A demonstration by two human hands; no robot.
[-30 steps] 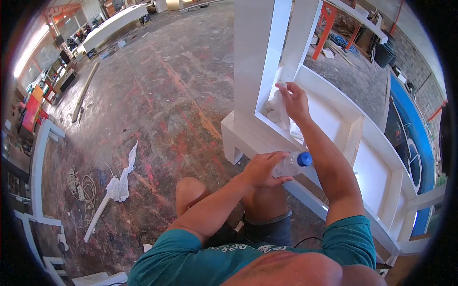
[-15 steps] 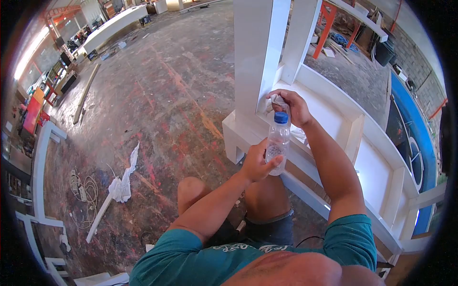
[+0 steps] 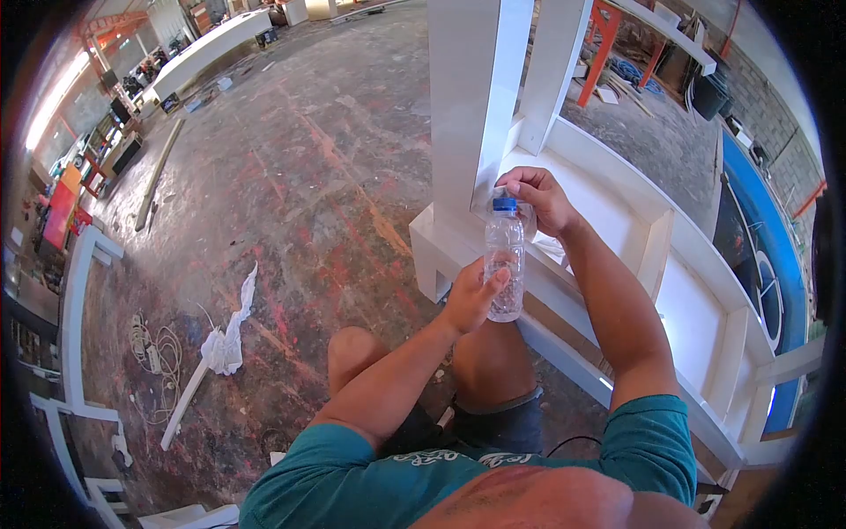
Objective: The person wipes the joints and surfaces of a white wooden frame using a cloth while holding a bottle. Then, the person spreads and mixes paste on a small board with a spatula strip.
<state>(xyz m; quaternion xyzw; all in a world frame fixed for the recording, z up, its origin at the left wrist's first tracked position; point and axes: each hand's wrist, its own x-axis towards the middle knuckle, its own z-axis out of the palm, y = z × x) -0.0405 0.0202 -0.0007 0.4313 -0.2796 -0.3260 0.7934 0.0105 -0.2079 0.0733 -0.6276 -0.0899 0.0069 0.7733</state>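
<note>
My left hand [image 3: 470, 295] is wrapped round a clear plastic bottle [image 3: 506, 234] with a blue cap [image 3: 504, 204], held upright in front of my knees. Just behind the cap, my right hand [image 3: 545, 198] has its fingers bent and pinched on a crumpled whitish cloth [image 3: 500, 191]. Part of that cloth is hidden by the fingers and the bottle. Close beyond both hands stands a white wooden frame [image 3: 461, 115], with a tall post and shallow compartments [image 3: 604, 198] to the right.
On the floor at left lie a white rag [image 3: 225, 348] on a white strip [image 3: 183, 406] and a coiled cord [image 3: 163, 348]. White framework [image 3: 72, 326] stands at far left. A long plank [image 3: 160, 172] lies farther back. A blue-edged object [image 3: 765, 212] is at right.
The bottle in my left hand has shifted slightly left and stands straighter, its cap a little higher. My right fingers have drawn in closer together on the cloth near the cap.
</note>
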